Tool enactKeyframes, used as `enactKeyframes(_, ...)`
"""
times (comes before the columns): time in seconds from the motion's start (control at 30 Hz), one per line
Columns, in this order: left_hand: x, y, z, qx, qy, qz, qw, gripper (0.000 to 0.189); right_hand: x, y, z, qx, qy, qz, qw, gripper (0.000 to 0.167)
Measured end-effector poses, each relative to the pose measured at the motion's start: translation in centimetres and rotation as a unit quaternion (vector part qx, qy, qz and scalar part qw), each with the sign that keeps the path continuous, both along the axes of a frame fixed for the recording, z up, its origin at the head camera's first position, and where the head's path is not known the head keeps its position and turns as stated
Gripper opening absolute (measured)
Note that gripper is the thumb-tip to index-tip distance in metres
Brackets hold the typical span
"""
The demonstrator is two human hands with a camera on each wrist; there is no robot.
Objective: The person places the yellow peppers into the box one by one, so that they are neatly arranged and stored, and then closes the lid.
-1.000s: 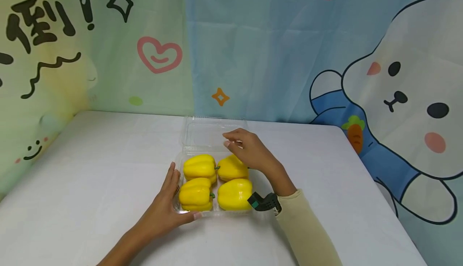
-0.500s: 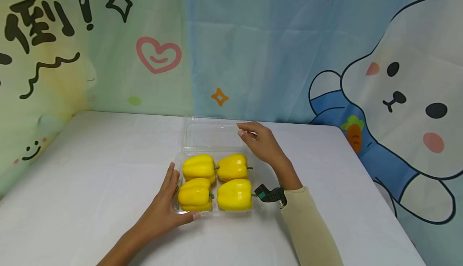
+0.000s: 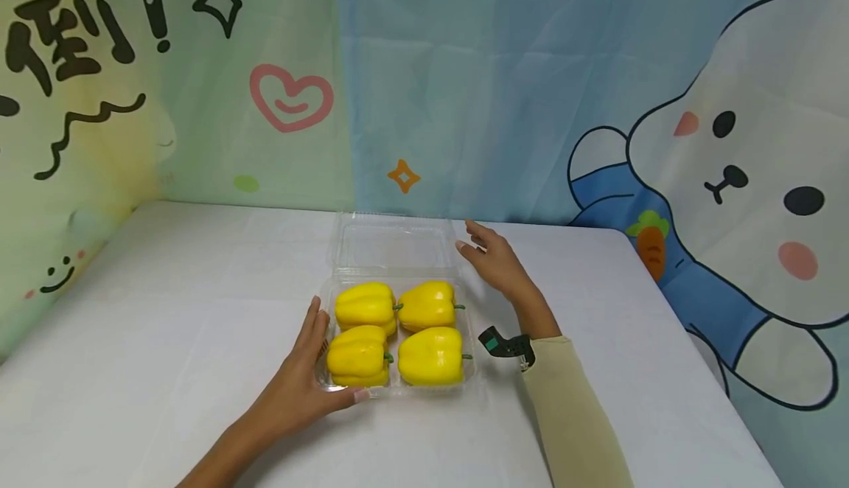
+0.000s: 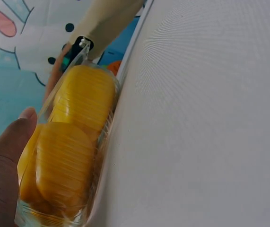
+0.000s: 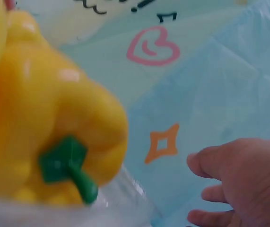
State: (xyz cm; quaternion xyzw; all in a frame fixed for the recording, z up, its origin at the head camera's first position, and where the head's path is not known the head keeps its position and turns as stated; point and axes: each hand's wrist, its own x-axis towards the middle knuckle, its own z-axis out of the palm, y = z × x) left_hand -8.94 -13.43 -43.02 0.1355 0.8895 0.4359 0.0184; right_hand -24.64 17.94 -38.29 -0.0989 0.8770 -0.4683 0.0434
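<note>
The right hand is drawing away to its own right: a second ago it was hanging over the far-right pepper, and now it is hovering just past the right edge of the open lid. Its thumb and fingers are standing apart and gripping nothing; whether a fingertip is brushing the lid, I cannot tell. The left hand is keeping its place, its fingers lying extended along the left wall of the clear box, its thumb resting at the near edge, spread from them rather than clamping.

All four peppers are sitting in the box on the bench, to the right of the left hand: the near-left pepper and far-left pepper are lying closest to its fingers, the near-right pepper and the far-right pepper farther from them, on the right hand's near-left side. The change is leaving every pepper uncovered; the right hand seems to be free, while the left is probably steadying the box.
</note>
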Motion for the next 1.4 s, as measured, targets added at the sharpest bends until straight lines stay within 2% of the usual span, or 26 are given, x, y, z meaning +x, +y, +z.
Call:
enactKeyframes(0.17, 0.1, 0.0, -0.2, -0.003, -0.002, 0.001, 1.0000, 0.128, -0.5, 0.5, -1.5, -0.003, -0.042, 0.017, 0.9990, 0.065)
enactKeyframes(0.37, 0.0, 0.1, -0.1, 0.000, -0.001, 0.002, 1.0000, 0.128, -1.0, 1.2, -2.6, -0.003, -0.045, 0.012, 0.9989, 0.059)
enactKeyframes(0.5, -0.1, 0.2, 0.0, 0.001, -0.001, 0.003, 1.0000, 0.128, -1.1, 1.6, -2.9, -0.004, -0.048, -0.005, 0.9988, 0.054)
enactKeyframes(1.0, 0.0, 0.1, 0.0, 0.007, -0.006, 0.005, 0.9999, 0.129, -1.4, 1.3, -3.9, -0.014, -0.033, 0.015, 0.9992, 0.051)
enactKeyframes(1.4, 0.0, 0.2, 0.0, 0.004, -0.002, 0.004, 1.0000, 0.127, -1.4, 1.2, -3.5, -0.040, -0.062, 0.010, 0.9972, 0.051)
